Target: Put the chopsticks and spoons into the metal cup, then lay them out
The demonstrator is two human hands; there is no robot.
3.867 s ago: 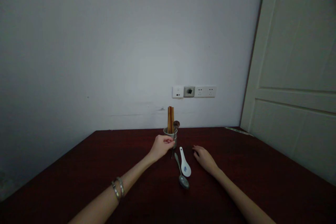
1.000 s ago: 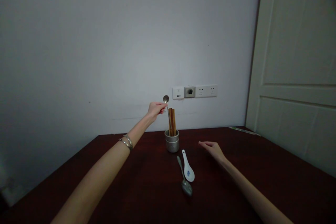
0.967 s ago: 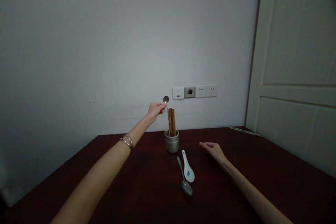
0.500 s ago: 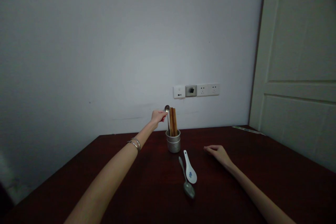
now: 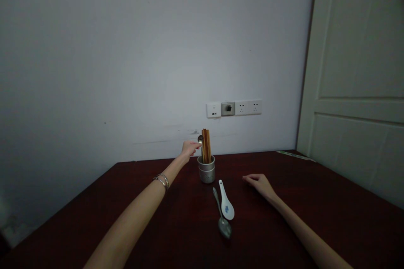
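Note:
My left hand [image 5: 191, 147] pinches a small metal spoon [image 5: 200, 139], bowl upward, its handle reaching down into a grey metal cup [image 5: 207, 174]. A bundle of wooden chopsticks [image 5: 206, 146] stands upright in the same cup, just right of the spoon. In front of the cup lie a white soup spoon [image 5: 227, 207] with a blue mark and a larger metal spoon [image 5: 224, 227], side by side with their bowls toward me. My right hand [image 5: 259, 182] rests on the table to the right of these, its fingers curled together and nothing seen in them.
The dark red table [image 5: 151, 235] ends at a grey-white wall behind the cup. Wall sockets [image 5: 248, 107] sit above its back edge. A pale door [image 5: 353, 134] stands at the right, and a flat strip [image 5: 295, 156] lies in the back right corner.
My left hand has lowered the small spoon further into the cup, so its bowl now sits below the chopstick tops. My right hand stays at rest. The view has shifted slightly.

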